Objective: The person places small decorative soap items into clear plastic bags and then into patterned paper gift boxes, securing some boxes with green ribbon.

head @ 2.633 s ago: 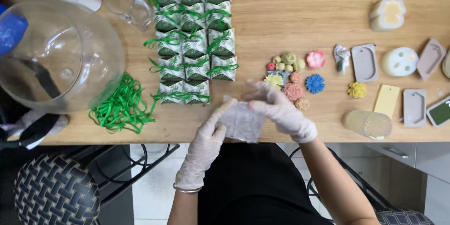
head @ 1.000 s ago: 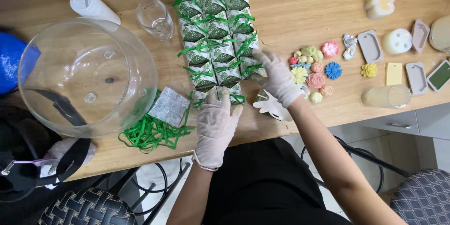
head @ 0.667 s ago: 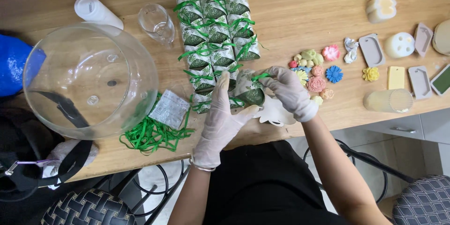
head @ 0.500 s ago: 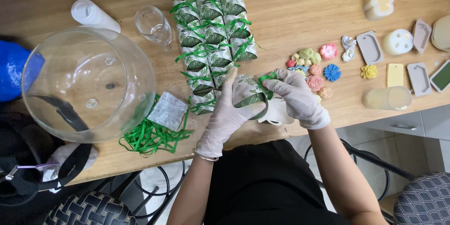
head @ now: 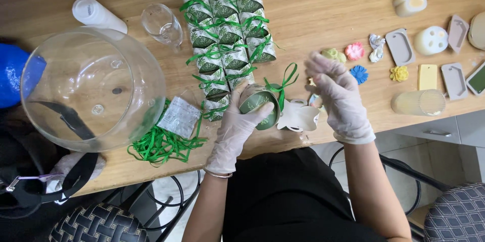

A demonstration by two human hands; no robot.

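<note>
The left hand (head: 237, 131), in a thin translucent glove, is wrapped around a small round favour box (head: 259, 105) of green leaf-patterned card, with fingers curled over its open rim. The box sits just above the near table edge, at the scene's centre. A glossy green ribbon (head: 284, 83) loops up from the box toward the far right. The right hand (head: 339, 98), also gloved, hovers just right of the box; its fingers are narrowly bunched at the tips, and whether they pinch anything cannot be told.

A flat white card cut-out (head: 299, 117) lies between the hands. Finished boxes (head: 228, 35) with ribbon bows stand in rows beyond. To the left are a crinkled clear sachet (head: 179, 117), a tangle of loose green ribbon (head: 159, 145) and a large clear glass bowl (head: 86, 90). Small pastel flower shapes (head: 356, 52) and grey rectangular moulds (head: 400, 46) lie to the far right.

The surface is a table (head: 323, 10) of pale wood with visible grain. A woven chair seat (head: 457, 211) shows at the near right.
</note>
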